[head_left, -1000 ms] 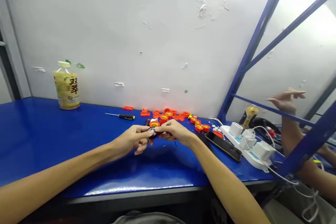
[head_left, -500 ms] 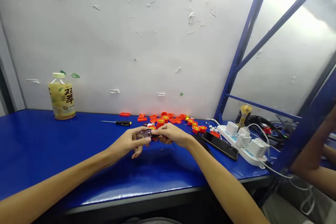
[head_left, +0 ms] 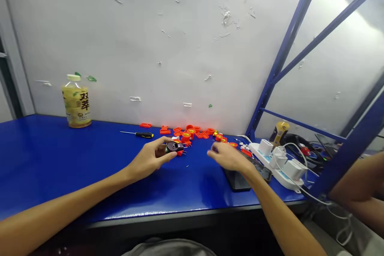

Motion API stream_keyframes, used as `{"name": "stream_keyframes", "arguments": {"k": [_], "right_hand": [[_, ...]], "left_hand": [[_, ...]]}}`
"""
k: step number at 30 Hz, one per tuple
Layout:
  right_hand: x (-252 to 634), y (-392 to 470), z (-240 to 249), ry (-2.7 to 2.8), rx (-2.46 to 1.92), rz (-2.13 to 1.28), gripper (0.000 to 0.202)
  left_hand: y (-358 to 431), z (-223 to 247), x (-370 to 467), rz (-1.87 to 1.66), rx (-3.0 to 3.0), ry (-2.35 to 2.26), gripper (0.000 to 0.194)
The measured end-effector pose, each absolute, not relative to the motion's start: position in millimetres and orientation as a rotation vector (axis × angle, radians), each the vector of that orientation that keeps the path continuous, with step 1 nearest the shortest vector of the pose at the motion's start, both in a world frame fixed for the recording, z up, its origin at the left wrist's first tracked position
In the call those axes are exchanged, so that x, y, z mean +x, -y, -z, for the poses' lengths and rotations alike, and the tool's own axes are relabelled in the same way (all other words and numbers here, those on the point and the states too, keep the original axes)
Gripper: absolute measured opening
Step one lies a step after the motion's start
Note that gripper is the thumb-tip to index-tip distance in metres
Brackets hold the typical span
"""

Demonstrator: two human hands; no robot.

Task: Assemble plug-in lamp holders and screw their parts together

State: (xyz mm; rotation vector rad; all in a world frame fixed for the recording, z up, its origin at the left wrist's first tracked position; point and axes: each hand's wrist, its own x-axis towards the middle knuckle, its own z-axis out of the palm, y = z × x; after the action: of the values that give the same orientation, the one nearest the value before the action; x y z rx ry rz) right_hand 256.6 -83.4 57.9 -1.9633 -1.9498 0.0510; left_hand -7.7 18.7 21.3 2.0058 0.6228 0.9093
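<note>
My left hand [head_left: 153, 155] pinches a small dark disc-shaped part [head_left: 173, 147] with a black block on its right side, between thumb and fingers, above the blue table. My right hand [head_left: 226, 156] is curled over the near end of a dark flat object [head_left: 238, 182], its fingertips mostly hidden. Whatever those fingers hold, I cannot make out. Behind the left hand lie several orange plastic pieces [head_left: 185, 137], some ring-shaped with yellow inside. A tiny piece [head_left: 187, 166] rests on the table between the hands.
A screwdriver [head_left: 144, 135] with a black and yellow handle lies at the back. Left of it stands a yellow drink bottle [head_left: 77, 106]. On the right are a phone [head_left: 262, 170], a white power strip [head_left: 288, 180] with chargers, and a blue frame post [head_left: 276, 60]. Another person's arm [head_left: 354, 184] shows beyond.
My right hand has left the dark part and moved right, over the dark flat object. My left hand still holds the part. The view has shifted slightly.
</note>
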Motion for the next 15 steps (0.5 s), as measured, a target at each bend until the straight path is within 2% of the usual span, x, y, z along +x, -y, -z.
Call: {"name": "stream_keyframes", "arguments": {"k": [2, 4, 8, 12, 15], "right_hand": [[247.0, 77.0, -36.1, 2.089, -1.938, -0.075, 0.020], [237.7, 60.8, -23.8, 2.125, -1.963, -0.057, 0.022], [243.0, 36.3, -40.2, 2.038, -2.097, 0.023, 0.030], [274.5, 70.8, -65.9, 1.791, -2.362, 0.097, 0.041], [286.6, 117.6, -54.6, 1.571, -2.597, 0.080, 0.046]], "left_hand": [[-19.5, -21.2, -8.0, -0.927, 2.024, -0.622, 0.044], [-21.2, -20.4, -8.5, -0.932, 2.048, -0.630, 0.042], [-25.1, -18.1, -9.4, -0.946, 2.088, -0.678, 0.044], [-27.8, -17.4, -9.5, -0.961, 2.125, -0.697, 0.044], [-27.8, -18.2, -9.9, -0.962, 2.143, -0.681, 0.044]]}}
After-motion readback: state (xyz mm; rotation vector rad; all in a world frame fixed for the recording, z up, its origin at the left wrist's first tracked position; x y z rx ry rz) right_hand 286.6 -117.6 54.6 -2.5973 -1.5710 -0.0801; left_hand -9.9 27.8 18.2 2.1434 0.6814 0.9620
